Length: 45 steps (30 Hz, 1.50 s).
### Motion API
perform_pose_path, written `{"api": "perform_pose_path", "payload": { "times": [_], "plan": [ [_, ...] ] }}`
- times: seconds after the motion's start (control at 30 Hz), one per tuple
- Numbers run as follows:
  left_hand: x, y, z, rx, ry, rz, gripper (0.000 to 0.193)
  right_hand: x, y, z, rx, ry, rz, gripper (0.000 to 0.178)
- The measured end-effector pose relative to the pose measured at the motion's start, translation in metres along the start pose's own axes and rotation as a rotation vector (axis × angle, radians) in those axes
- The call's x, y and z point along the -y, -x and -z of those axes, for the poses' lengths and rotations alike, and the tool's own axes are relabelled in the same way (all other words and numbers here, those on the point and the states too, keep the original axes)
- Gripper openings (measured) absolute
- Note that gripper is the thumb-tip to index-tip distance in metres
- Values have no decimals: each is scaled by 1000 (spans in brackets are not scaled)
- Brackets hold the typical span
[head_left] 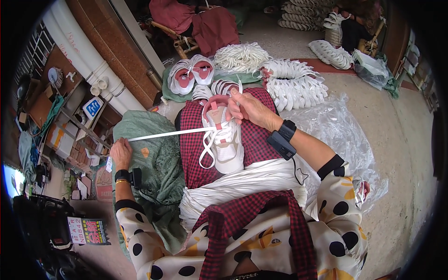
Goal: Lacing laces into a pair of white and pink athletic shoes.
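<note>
A white sneaker (228, 155) with a pink lining and beige toe rests on the red-and-black checked cloth over my lap. A flat white shoelace (172, 134) runs taut from its eyelets out to the left, where my left hand (121, 153) grips it with closed fingers. A loose loop of lace hangs over the shoe's left side. At the shoe's collar, my right hand (249, 111) is closed in a pinch, and a short white lace end sticks up above its fingers. A thick bundle of white laces (242, 183) lies across my lap, nearer to me than the shoe.
Beyond my knees stand a pair of white-and-pink shoes (192, 74), a lace heap (241, 57) and rows of stacked shoe pieces (296, 84). Green cloth (149, 154) drapes at left, clear plastic (340, 135) at right. Two people sit farther off.
</note>
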<state>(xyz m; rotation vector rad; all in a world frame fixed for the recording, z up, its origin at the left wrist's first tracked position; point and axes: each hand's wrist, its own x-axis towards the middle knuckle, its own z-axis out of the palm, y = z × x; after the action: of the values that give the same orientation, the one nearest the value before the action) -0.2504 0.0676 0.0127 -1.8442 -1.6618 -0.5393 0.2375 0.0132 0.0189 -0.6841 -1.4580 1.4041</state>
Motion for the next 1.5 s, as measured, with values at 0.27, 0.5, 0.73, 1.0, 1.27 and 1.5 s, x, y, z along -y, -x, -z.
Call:
{"api": "perform_pose_path", "payload": {
  "times": [0.27, 0.5, 0.73, 1.0, 1.27, 1.5],
  "plan": [
    [-51, -11, -15, 183, 51, -18, 19, 2, 10, 14, -87, -136, 37, 58],
    [-236, -2, 106, -11, 763, -449, 23, 1, 9, 4, -128, -78, 62, 58],
    [-258, 13, 97, 99, 880, -583, 16, -3, 8, -5, -124, -15, 121, 59],
    [-225, -6, 77, 788, 1103, -225, 26, -3, 9, -1, -118, -54, 140, 58],
    [-221, -20, 82, 944, 1329, -263, 19, 84, 50, 85, -488, -128, 258, 53],
    [-236, -10, 79, 693, 1279, -269, 31, 155, 130, 195, -853, -37, 367, 51]
  ]
}}
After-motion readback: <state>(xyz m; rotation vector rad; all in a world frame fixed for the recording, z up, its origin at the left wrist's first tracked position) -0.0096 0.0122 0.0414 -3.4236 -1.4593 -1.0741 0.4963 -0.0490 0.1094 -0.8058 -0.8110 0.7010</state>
